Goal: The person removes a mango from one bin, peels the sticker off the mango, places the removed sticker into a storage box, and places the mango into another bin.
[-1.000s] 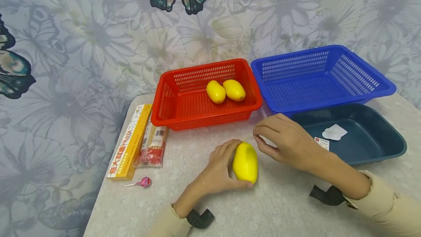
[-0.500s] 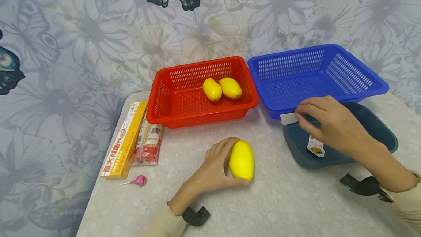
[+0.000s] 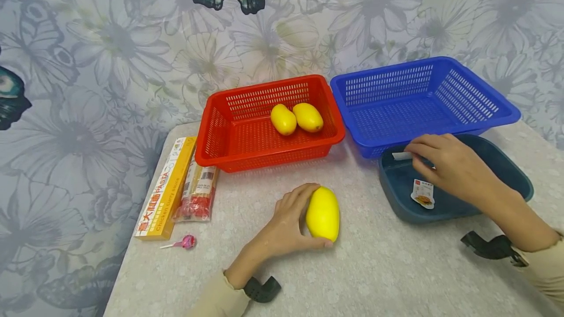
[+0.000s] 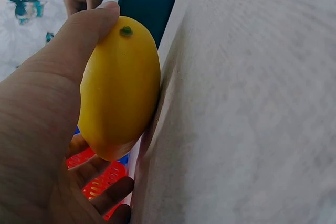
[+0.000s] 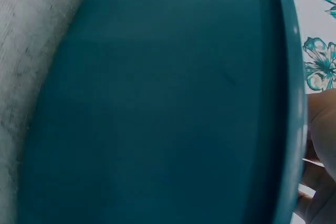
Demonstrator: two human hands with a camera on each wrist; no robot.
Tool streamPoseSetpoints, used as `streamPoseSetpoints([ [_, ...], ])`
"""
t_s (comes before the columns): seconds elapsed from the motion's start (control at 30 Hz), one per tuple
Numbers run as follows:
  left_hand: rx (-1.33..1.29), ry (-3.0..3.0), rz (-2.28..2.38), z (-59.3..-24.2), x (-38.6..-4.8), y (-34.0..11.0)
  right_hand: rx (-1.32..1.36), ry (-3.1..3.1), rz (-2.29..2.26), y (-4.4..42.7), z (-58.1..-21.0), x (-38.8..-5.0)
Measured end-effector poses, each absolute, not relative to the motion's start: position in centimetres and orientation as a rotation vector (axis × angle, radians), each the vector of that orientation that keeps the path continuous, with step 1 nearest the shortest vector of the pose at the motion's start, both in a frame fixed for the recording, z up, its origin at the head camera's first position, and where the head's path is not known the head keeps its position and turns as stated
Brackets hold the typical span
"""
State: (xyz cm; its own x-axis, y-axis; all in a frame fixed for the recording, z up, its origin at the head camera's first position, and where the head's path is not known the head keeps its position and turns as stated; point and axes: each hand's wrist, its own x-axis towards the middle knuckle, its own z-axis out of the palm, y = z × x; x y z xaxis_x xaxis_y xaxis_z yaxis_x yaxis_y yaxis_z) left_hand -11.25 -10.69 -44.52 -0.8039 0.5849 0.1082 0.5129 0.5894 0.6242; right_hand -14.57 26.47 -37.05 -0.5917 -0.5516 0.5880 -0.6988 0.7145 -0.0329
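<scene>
My left hand [image 3: 288, 224] grips a yellow mango [image 3: 323, 214] on the table, thumb at the near end and fingers at the far end. In the left wrist view the mango [image 4: 121, 87] shows its green stem spot beside the thumb. My right hand [image 3: 454, 168] is over the dark teal tray [image 3: 506, 172], pinching a small white slip of paper [image 3: 400, 156] near the tray's back-left corner. A printed card-like piece with a food picture [image 3: 423, 193] lies in the tray. The right wrist view shows mostly the tray's outside [image 5: 157, 98], with part of the hand [image 5: 323, 145].
Two more mangoes [image 3: 295, 119] lie in the red basket [image 3: 269, 158]. A blue basket [image 3: 387, 116] stands right of it, behind the tray. At the left are a yellow pasta box [image 3: 167, 190], a clear-wrapped pasta pack [image 3: 198, 190] and a pink lollipop [image 3: 188, 242].
My right hand has moved right, from beside the mango to over the tray, and the white slip now shows in its fingers. The left hand stays on the mango.
</scene>
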Motion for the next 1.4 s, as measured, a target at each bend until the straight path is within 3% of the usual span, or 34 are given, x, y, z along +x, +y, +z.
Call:
streamPoseSetpoints([
  [0.7,0.959,2.710,0.995,-44.1,-11.4,-10.7,0.884,-2.514,0.342,26.6,-37.1,-13.9],
  [1.4,0.942,2.673,1.002,-44.2,-11.1,-10.7,1.027,-2.503,0.408,21.2,-33.9,-16.6],
])
